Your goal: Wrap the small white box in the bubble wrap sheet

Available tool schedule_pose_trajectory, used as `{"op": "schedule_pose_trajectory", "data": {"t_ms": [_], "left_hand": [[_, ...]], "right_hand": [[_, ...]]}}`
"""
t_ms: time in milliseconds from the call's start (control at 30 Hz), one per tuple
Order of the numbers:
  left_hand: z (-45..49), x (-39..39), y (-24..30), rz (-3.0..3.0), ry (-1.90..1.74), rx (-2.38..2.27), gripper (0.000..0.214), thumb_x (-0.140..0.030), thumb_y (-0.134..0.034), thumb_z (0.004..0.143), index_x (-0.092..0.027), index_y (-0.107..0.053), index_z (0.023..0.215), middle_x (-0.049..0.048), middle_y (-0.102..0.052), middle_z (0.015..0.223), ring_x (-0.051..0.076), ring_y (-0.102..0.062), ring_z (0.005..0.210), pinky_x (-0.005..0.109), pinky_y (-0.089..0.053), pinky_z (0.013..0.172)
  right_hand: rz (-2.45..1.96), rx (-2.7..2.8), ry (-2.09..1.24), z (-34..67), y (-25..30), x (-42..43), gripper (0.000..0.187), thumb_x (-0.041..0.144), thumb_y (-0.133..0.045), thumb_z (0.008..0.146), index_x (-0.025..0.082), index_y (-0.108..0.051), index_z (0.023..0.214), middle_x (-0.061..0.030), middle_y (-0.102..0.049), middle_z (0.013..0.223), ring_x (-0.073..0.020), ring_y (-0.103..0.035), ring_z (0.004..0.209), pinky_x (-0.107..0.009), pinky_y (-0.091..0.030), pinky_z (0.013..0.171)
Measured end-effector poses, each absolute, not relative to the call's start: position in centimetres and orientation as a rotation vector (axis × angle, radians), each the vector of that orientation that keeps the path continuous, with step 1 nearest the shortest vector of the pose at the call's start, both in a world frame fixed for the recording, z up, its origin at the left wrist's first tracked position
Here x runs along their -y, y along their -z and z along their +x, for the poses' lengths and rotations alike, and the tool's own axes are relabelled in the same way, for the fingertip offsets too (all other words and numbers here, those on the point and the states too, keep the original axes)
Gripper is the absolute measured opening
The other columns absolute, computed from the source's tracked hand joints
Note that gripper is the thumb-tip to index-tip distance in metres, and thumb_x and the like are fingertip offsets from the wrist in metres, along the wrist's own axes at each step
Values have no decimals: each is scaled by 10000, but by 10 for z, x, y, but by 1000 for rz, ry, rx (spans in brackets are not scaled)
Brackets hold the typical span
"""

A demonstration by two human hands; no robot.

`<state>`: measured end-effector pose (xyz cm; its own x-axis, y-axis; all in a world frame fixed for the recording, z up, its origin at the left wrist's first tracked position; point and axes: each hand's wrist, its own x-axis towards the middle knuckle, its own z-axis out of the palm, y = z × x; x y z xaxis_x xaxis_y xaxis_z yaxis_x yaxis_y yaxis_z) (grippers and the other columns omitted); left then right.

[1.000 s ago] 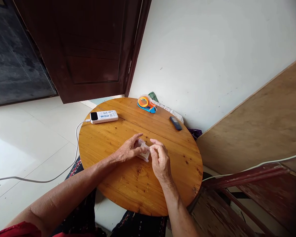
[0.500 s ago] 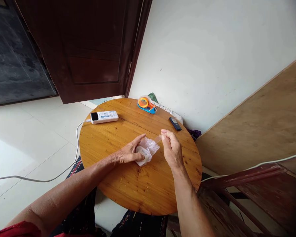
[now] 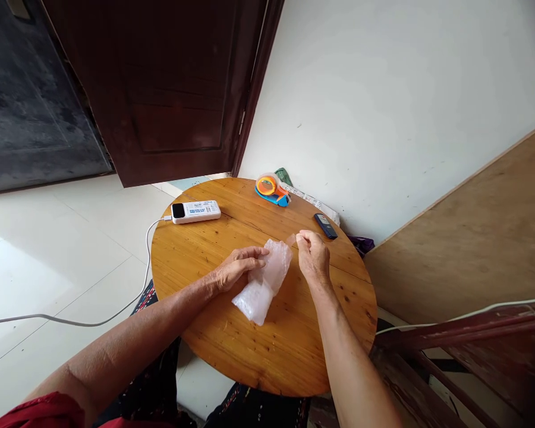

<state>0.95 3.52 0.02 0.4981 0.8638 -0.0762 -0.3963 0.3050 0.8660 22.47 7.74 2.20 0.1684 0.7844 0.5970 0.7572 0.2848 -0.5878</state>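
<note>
Here, thumb and fingers of our left hand (image 3: 237,268) pinch the bubble wrap (image 3: 273,272) just below frame centre; our right hand's (image 3: 314,257) pinch a clear strip (image 3: 291,239); we'd best steady one, draw the other slowly.

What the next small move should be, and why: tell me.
Probably ease the right hand gently away from the bubble wrap: its fingers pinch a clear strip that appears to run to the wrap's edge, while the left hand grips the wrap and could steady it.
</note>
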Motion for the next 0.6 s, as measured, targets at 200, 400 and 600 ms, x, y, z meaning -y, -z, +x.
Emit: {"op": "schedule_pose_trajectory", "data": {"t_ms": [200, 400, 600], "left_hand": [[11, -34, -3, 873, -921, -638, 513, -285, -750, 628, -137, -679, 1115, 79, -681, 995, 175, -585, 808, 307, -456, 745], [11, -29, -8, 713, -902, -446, 521, -292, -783, 616, -121, -680, 1097, 117, -715, 1005, 253, -646, 925, 387, -483, 871], [5, -31, -9, 746, -1025, -504, 497, -292, -753, 615, -104, -717, 1073, 118, -722, 1041, 246, -630, 961, 345, -464, 890]], "right_hand": [[-1580, 1521, -233, 194, -41, -17, 364, 572, -541, 867, 217, -606, 815, -8, -638, 654, -169, -580, 572, -285, -445, 571], [-1721, 1581, -408, 170, -22, -12, 399, 597, -696, 706, 225, -605, 820, -21, -678, 685, -207, -606, 614, -294, -407, 560], [-1438, 1316, -639, 184, 0, -19, 407, 588, -557, 824, 204, -576, 691, 37, -540, 613, -131, -464, 594, -255, -367, 566]]}}
